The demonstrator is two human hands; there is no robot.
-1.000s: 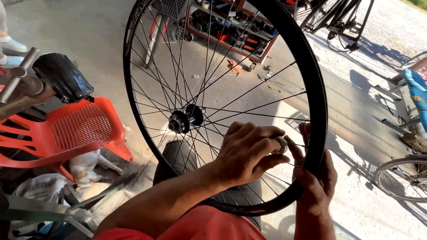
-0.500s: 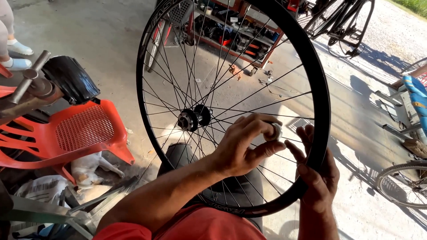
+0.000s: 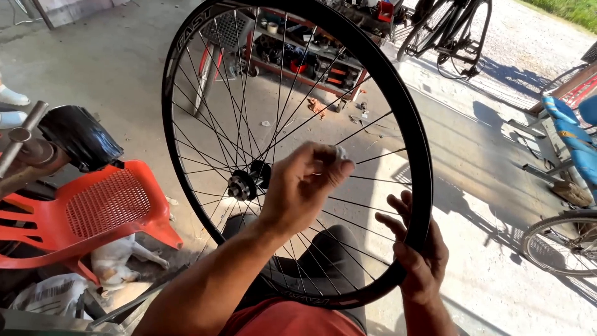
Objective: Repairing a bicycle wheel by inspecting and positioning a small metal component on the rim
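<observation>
A black bicycle wheel (image 3: 415, 149) with thin spokes and a hub (image 3: 244, 183) stands upright in front of me, resting on my lap. My left hand (image 3: 303, 188) reaches over the spokes, its fingertips pinched on a small pale object (image 3: 339, 152) at a spoke, halfway between hub and rim. My right hand (image 3: 418, 252) holds the rim at its lower right, fingers spread along the inner side.
A red plastic chair (image 3: 112, 211) and a black saddle (image 3: 81, 137) stand at the left, a white dog (image 3: 118, 264) lying below. A shelf of tools (image 3: 298, 59) is behind the wheel. Bicycles (image 3: 448, 31) and another wheel (image 3: 559, 242) are at the right.
My left hand has moved up and left, from beside the rim near my right hand to the middle of the spokes. My right hand stays on the rim.
</observation>
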